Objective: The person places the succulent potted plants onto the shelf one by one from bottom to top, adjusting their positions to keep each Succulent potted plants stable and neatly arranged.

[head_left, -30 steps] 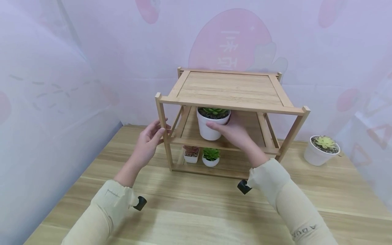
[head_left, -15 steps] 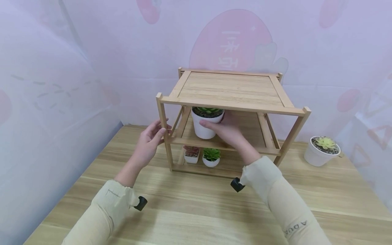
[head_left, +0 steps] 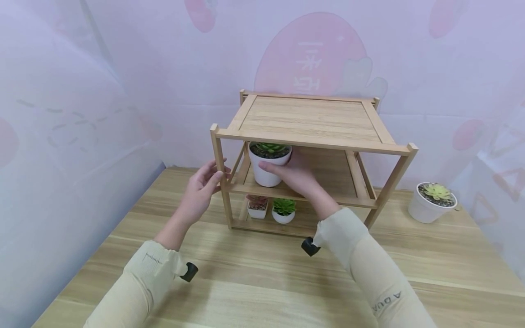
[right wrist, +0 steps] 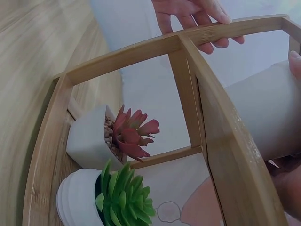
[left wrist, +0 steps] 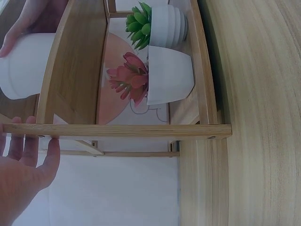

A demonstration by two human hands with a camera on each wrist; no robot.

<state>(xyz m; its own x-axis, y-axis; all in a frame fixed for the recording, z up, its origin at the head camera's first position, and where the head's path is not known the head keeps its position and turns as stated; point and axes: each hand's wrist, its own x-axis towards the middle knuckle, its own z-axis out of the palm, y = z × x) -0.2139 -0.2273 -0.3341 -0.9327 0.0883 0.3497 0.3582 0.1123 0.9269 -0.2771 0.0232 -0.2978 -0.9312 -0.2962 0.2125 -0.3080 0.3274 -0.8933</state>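
My right hand (head_left: 293,175) grips a white potted succulent (head_left: 265,171) from its right side, thumb across the front. The pot is at the left of the middle tier of a wooden shelf rack (head_left: 311,119), its plant partly hidden by the top tier's front rail. Around the rack's left front post my left hand (head_left: 200,189) holds with thumb and fingers, as the left wrist view also shows. Below, on the bottom tier, a red succulent in a square white pot (left wrist: 171,75) stands beside a green succulent in a round, ribbed white pot (right wrist: 80,197).
To the right of the rack, a yellow-green succulent in a white pot (head_left: 430,205) stands on the wood-grain table (head_left: 254,282). A pale printed cloth (head_left: 184,68) hangs behind and along both sides. The middle tier's front rail (head_left: 311,197) runs just below my right hand.
My right hand has moved left along the middle tier with the potted succulent, toward the left posts. The left hand keeps its hold on the post.
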